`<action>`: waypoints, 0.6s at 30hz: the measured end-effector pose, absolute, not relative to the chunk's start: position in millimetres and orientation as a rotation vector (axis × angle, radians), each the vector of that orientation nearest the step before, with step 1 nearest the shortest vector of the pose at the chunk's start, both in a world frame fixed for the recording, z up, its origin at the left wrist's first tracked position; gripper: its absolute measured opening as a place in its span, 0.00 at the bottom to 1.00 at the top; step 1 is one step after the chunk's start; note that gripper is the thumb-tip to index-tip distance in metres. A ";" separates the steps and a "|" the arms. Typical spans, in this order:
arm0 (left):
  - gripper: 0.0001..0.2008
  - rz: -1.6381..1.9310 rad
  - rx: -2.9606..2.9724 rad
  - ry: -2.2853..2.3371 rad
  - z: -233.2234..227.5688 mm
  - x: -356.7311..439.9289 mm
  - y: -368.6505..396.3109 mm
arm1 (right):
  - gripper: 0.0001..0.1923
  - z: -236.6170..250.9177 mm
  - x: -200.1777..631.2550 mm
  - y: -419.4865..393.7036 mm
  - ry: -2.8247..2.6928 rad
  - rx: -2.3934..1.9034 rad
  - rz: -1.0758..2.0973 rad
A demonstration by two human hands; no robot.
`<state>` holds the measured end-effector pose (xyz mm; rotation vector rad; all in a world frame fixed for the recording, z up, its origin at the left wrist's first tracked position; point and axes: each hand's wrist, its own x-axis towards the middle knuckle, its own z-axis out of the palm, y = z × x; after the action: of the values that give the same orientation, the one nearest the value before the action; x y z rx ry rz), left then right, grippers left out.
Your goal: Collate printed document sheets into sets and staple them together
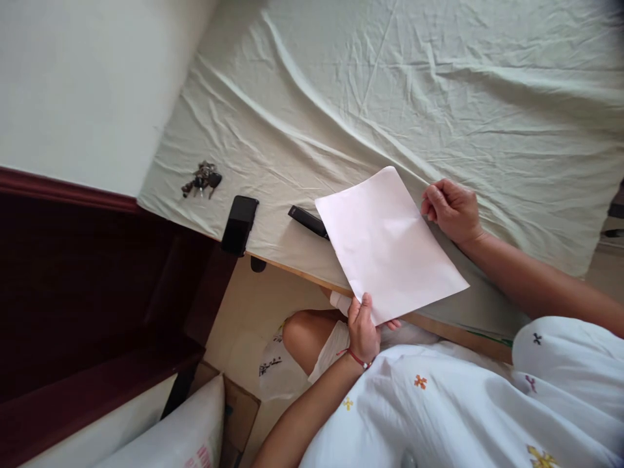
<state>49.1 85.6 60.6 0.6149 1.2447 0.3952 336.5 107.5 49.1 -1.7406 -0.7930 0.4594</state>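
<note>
I see paper mid-frame, pinched in the left hand; right hand curled beside it; cardboard box lower left.

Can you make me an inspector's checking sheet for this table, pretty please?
Surface: pale green cloth, wrinkled.
Things in hand: plain white rectangular paper, slightly bent; it hides one end of a long black stapler-like object.
Clutter: black rectangular phone at the near edge; bunch of metal keys beyond it.
Hands: left hand holds the paper by its near corner; right hand is curled beside the paper's edge, contact unclear.
Cables: nothing seen.
Surroundings: dark reddish-brown furniture, white sack with red print, brown cardboard.
</note>
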 end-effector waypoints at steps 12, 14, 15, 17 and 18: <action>0.32 0.510 0.588 1.268 58.0 55.2 83.2 | 0.22 44.2 338.8 109.5 -0.755 -1.675 0.483; 0.32 0.544 0.585 1.251 55.9 56.9 82.0 | 0.21 44.3 339.3 109.7 -0.811 -1.687 0.446; 0.32 0.559 0.583 1.243 55.2 57.5 81.2 | 0.21 44.6 339.5 109.8 -0.837 -1.703 0.423; 0.32 0.603 0.575 1.233 55.0 58.6 79.0 | 0.22 44.5 339.9 109.9 -0.879 -1.742 0.393; 0.31 0.629 0.570 1.229 55.5 59.1 77.2 | 0.23 43.9 340.1 110.1 -0.890 -1.751 0.392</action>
<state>59.1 77.2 55.5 0.5698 1.2287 0.6285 340.1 110.1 43.9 -1.7509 -0.8899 0.3921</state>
